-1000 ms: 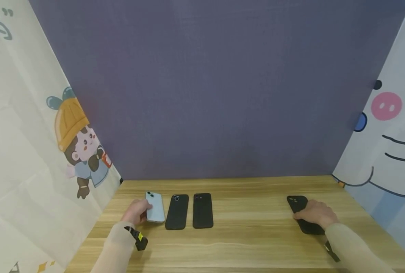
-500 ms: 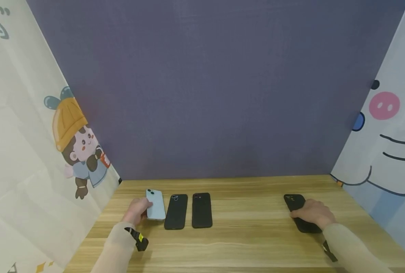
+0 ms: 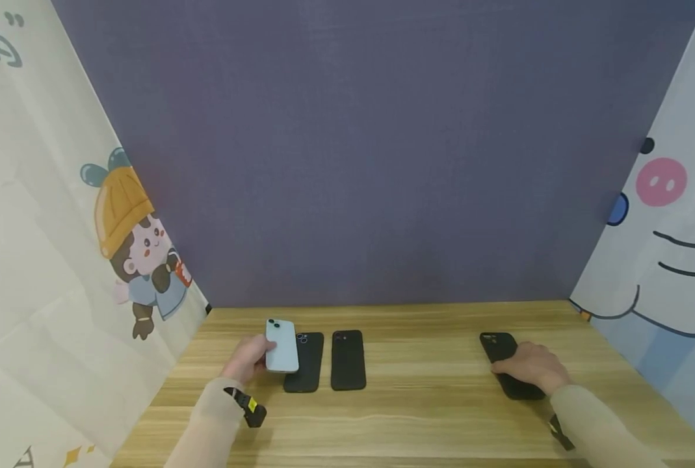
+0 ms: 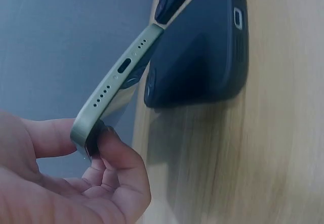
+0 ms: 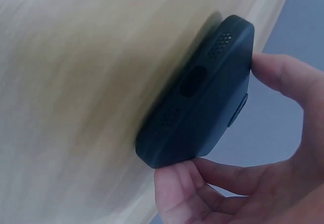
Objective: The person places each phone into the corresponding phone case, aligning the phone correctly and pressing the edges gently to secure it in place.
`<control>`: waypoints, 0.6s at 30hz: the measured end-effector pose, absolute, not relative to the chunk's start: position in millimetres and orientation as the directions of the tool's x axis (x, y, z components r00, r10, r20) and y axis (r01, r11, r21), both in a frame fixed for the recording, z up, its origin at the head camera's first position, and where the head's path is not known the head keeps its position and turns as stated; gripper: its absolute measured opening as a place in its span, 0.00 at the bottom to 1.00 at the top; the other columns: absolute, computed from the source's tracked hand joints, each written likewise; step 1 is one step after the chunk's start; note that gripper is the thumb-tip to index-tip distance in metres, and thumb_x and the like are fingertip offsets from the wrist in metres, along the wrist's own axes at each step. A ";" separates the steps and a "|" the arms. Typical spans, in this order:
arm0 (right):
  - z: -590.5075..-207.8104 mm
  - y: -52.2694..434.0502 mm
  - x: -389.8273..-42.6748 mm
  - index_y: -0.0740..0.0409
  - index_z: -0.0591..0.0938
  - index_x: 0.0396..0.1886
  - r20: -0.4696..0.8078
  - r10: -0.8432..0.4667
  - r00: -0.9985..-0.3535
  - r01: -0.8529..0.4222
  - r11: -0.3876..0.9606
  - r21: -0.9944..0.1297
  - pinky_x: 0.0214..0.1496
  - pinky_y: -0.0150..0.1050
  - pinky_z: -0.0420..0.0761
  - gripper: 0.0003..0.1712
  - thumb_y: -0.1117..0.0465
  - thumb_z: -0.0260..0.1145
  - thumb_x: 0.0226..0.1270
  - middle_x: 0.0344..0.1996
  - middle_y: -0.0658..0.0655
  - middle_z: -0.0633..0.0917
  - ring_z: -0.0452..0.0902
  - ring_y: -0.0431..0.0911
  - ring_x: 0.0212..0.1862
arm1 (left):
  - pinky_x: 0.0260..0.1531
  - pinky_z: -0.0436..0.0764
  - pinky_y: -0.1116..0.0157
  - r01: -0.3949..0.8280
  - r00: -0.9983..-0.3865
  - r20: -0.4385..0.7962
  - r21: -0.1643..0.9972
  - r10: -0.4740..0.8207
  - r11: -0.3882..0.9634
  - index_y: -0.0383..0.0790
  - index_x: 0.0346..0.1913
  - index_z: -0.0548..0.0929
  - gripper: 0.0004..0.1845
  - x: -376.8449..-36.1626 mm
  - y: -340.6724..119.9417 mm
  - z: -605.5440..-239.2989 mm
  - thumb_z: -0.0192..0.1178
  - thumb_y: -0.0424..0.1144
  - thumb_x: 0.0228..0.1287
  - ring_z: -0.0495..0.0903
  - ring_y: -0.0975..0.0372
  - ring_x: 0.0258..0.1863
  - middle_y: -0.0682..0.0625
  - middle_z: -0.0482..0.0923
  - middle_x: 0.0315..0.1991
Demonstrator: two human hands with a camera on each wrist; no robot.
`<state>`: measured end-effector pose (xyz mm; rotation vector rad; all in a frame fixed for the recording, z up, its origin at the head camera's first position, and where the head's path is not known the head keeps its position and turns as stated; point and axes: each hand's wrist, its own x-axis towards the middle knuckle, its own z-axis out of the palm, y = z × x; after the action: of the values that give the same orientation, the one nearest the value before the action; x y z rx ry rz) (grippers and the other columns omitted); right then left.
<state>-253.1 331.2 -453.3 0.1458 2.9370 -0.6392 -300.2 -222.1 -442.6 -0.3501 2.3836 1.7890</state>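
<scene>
My left hand (image 3: 248,357) pinches a pale blue phone (image 3: 281,348) by its left side. In the left wrist view the phone (image 4: 114,82) is tilted, its port end facing the camera. From the head it covers part of a black-cased phone (image 3: 309,370) lying on the table. Beside that lies a second black-cased phone (image 3: 348,361). Over on the right, my right hand (image 3: 531,367) grips a black phone case (image 3: 496,346) across its width. The right wrist view shows the case's port opening and edge holes (image 5: 192,82); whether a phone is inside, I cannot tell.
All this is on a wood-grain table (image 3: 429,416). A dark grey-purple panel (image 3: 376,162) rises behind its far edge. Cartoon-printed sheets stand at the left (image 3: 37,260) and right (image 3: 675,260).
My left hand has carried the pale blue phone right and slightly up, so it now overlaps the nearer black-cased phone in view. The right hand and its case have shifted a little left.
</scene>
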 end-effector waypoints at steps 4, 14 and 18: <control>-450.2 325.1 -252.9 0.76 0.81 0.43 -0.130 0.052 -0.990 0.103 0.902 -0.420 0.38 0.54 0.81 0.42 0.36 0.72 0.56 0.37 0.67 0.84 0.79 0.55 0.36 | 0.35 0.76 0.63 -0.253 -0.967 -0.237 0.926 -0.087 0.279 0.18 0.59 0.71 0.20 -300.9 -215.9 -442.5 0.50 0.33 0.74 0.76 0.55 0.36 0.38 0.78 0.45; -447.8 313.3 -255.4 0.76 0.81 0.43 -0.115 0.049 -0.992 0.093 0.900 -0.425 0.37 0.53 0.80 0.43 0.35 0.72 0.55 0.36 0.65 0.83 0.78 0.54 0.35 | 0.44 0.82 0.57 -0.239 -0.971 -0.232 0.934 -0.056 0.266 0.18 0.62 0.70 0.21 -302.1 -201.3 -441.8 0.50 0.32 0.75 0.79 0.50 0.46 0.32 0.77 0.52; -446.5 309.6 -255.6 0.75 0.81 0.42 -0.116 0.055 -0.992 0.100 0.896 -0.432 0.36 0.52 0.80 0.42 0.36 0.72 0.56 0.36 0.64 0.83 0.79 0.54 0.35 | 0.44 0.83 0.56 -0.223 -0.975 -0.221 0.938 -0.037 0.267 0.17 0.61 0.71 0.20 -299.7 -196.3 -443.7 0.50 0.31 0.75 0.80 0.50 0.46 0.32 0.78 0.51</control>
<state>-255.6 309.6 -446.5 0.1209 2.9602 -0.6820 -299.7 -196.3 -443.7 -0.2452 2.3722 1.7971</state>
